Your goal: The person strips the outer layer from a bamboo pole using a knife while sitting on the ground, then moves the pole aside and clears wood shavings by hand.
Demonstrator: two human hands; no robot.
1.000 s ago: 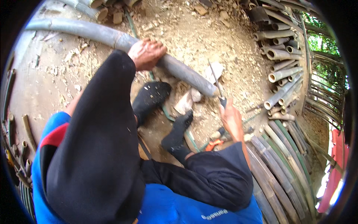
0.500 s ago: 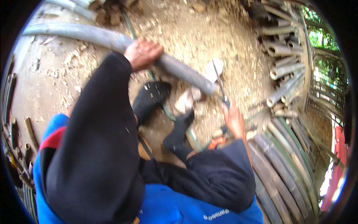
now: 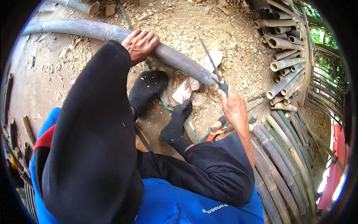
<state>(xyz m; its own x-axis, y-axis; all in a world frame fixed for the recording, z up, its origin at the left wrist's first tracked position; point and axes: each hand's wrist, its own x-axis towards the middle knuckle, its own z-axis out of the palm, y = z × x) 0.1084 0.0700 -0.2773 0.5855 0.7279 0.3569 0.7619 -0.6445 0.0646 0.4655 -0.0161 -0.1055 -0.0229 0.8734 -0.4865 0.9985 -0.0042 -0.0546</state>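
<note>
A thick grey bamboo pole (image 3: 179,61) slants from the far left to the middle, its near end above the floor by my feet. From above, my left hand (image 3: 141,44) is wrapped round it, fingers closed. Just past the pole's right end, my right hand (image 3: 234,106) grips the dark handle of a knife-like tool (image 3: 211,58). Its long, narrow blade points away, up and left. The tool's base is very close to the pole end; whether they touch, I cannot tell. Below the pole end lies a pale block of wood (image 3: 184,91), near my dark-socked feet (image 3: 175,125).
Wood chips (image 3: 238,48) litter the dirt floor. Cut bamboo tubes (image 3: 285,65) are stacked at the right, with long poles (image 3: 283,160) below them. An orange-handled tool (image 3: 216,133) lies near my right forearm. A green hose (image 3: 164,102) runs between my feet.
My right hand has turned the tool, its blade tip swinging up and left, and its handle is closer to the pole end. The pole end and my left hand sit slightly higher in view.
</note>
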